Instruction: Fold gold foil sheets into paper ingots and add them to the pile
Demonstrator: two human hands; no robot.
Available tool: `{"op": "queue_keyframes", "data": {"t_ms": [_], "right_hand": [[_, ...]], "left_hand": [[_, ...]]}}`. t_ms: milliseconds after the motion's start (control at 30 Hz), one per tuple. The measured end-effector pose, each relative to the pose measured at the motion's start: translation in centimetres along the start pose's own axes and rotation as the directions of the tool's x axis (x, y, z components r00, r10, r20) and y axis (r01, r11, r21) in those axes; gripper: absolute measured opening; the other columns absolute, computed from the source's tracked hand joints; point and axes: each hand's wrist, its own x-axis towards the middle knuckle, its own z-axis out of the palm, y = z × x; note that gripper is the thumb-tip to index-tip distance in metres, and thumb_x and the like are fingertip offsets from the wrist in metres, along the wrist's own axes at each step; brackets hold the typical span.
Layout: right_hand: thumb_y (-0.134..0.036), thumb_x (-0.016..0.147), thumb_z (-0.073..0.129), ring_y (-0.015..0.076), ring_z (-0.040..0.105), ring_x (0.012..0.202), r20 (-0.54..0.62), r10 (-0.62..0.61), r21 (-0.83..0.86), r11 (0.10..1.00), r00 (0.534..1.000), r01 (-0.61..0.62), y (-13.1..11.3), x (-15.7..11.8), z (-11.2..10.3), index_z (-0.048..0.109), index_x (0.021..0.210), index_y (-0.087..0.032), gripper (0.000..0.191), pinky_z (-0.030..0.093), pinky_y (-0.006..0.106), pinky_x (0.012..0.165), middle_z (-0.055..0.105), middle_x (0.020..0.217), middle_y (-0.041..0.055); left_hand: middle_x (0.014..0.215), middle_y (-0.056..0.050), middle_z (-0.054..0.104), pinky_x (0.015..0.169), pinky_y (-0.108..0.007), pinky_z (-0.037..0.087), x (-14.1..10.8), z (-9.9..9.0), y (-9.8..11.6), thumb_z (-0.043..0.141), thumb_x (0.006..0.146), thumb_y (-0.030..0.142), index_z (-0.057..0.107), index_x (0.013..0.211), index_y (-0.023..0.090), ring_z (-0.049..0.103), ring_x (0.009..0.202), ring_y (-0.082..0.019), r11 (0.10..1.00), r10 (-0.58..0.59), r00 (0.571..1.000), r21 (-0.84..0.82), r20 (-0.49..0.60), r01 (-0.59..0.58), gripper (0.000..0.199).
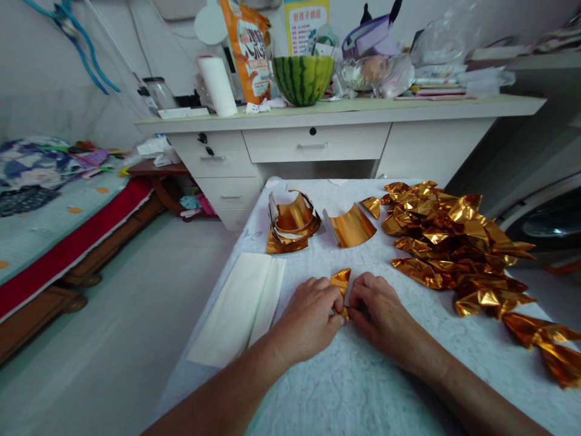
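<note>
A small folded piece of gold foil paper [341, 280] stands out between my two hands over the cloth-covered table. My left hand [312, 313] is closed around its left side, thumb and fingers pinching it. My right hand [380, 313] is closed at its right edge, with the fingertips partly hidden. Beyond the hands lie a curled sheet of gold foil paper [353, 226] and a curled stack of such sheets [295, 219]. To the right spreads a heap of folded, shiny gold foil pieces [447, 233]. Left of my left hand lie flat white paper sheets [233, 303].
Behind the table stands a white desk [318, 142] with drawers. It bears half a watermelon [303, 82], an orange snack bag [251, 57] and a paper roll [218, 86]. A bed [68, 212] is at the left, a front-loading washing machine [540, 209] at the right.
</note>
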Motion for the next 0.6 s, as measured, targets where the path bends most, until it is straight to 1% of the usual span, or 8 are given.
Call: {"op": "queue_keyframes", "data": {"t_ms": [200, 300, 433, 600], "right_hand": [[-0.010, 0.078, 0.055, 0.0218, 0.050, 0.082, -0.002, -0.002, 0.014, 1.000, 1.000, 0.002, 0.13, -0.11, 0.02, 0.057, 0.076, -0.020, 0.010, 0.038, 0.036, 0.073, 0.055, 0.086, 0.0054], [-0.010, 0.078, 0.055, 0.0224, 0.050, 0.084, -0.012, -0.014, 0.012, 1.000, 1.000, 0.015, 0.26, -0.20, 0.00, 0.058, 0.081, -0.019, 0.010, 0.039, 0.037, 0.074, 0.055, 0.088, 0.0061], [-0.011, 0.080, 0.055, 0.0235, 0.049, 0.085, -0.006, -0.009, -0.020, 1.000, 1.000, 0.009, 0.18, -0.28, -0.04, 0.059, 0.083, -0.019, 0.010, 0.038, 0.038, 0.075, 0.055, 0.091, 0.0070], [-0.011, 0.081, 0.054, 0.0233, 0.048, 0.087, -0.009, -0.008, -0.073, 0.997, 1.000, 0.008, -0.12, -0.34, -0.04, 0.059, 0.084, -0.021, 0.012, 0.038, 0.038, 0.076, 0.054, 0.094, 0.0067]], "left_hand": [[0.090, -0.001, 0.058, 0.082, -0.032, 0.038, 0.06, 0.02, 0.02, 0.065, 0.081, 0.017, 0.056, 0.080, 0.020, 0.052, 0.093, -0.020, 1.000, -0.007, 1.000, -0.001, 0.000, 0.007, 0.009], [0.090, -0.001, 0.058, 0.082, -0.032, 0.038, 0.08, 0.16, 0.00, 0.065, 0.081, 0.018, 0.056, 0.080, 0.020, 0.052, 0.094, -0.020, 1.000, -0.012, 1.000, -0.002, -0.005, 0.012, 0.009], [0.091, 0.000, 0.059, 0.081, -0.032, 0.038, 0.11, 0.21, -0.09, 0.065, 0.080, 0.017, 0.057, 0.081, 0.020, 0.052, 0.093, -0.020, 1.000, -0.003, 1.000, -0.030, -0.021, 0.002, 0.009], [0.090, 0.001, 0.061, 0.081, -0.032, 0.038, 0.39, 0.19, -0.26, 0.064, 0.079, 0.014, 0.061, 0.084, 0.022, 0.053, 0.092, -0.019, 0.998, 0.020, 1.000, -0.067, -0.011, -0.021, 0.009]]}}
